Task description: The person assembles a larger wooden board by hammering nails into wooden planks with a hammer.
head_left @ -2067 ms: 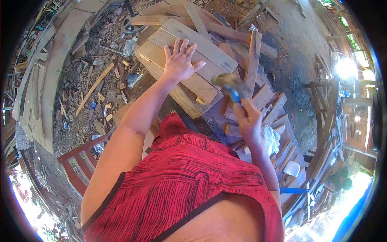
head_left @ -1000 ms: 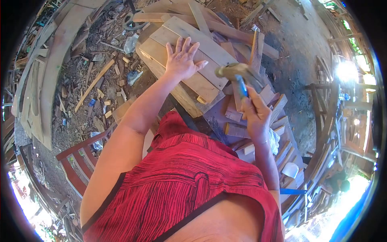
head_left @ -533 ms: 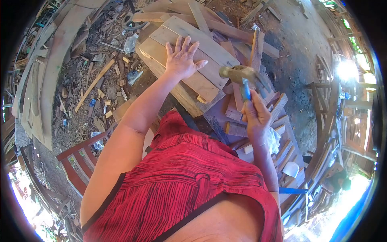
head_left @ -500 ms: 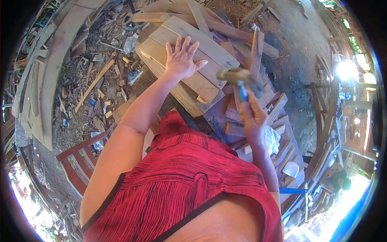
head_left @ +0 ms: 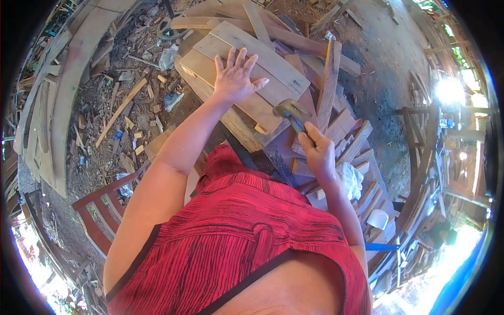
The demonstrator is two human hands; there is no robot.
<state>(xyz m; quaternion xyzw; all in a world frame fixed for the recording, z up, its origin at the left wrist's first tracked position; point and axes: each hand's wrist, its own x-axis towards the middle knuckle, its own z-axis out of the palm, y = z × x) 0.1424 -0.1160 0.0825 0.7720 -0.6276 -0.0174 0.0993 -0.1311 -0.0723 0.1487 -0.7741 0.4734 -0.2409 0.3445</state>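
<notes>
My left hand (head_left: 234, 76) lies flat, fingers spread, on a panel of pale wooden planks (head_left: 273, 63) nailed side by side. My right hand (head_left: 316, 152) grips the blue handle of a hammer (head_left: 292, 112). The hammer's metal head is down at the near right edge of the panel, close to a small wooden block (head_left: 260, 128) under that edge. I cannot tell whether the head touches the wood. A red sleeveless top fills the lower part of the view.
Loose boards and offcuts (head_left: 346, 142) lie heaped to the right of the panel. An upright slat (head_left: 328, 79) stands just behind the hammer. Wood scraps litter the dirt ground (head_left: 121, 110) on the left. A red wooden frame (head_left: 102, 210) sits at lower left.
The hammer has swung down from a raised position to the panel's near right edge. My right hand dropped and moved left with it. My left hand stayed flat on the planks.
</notes>
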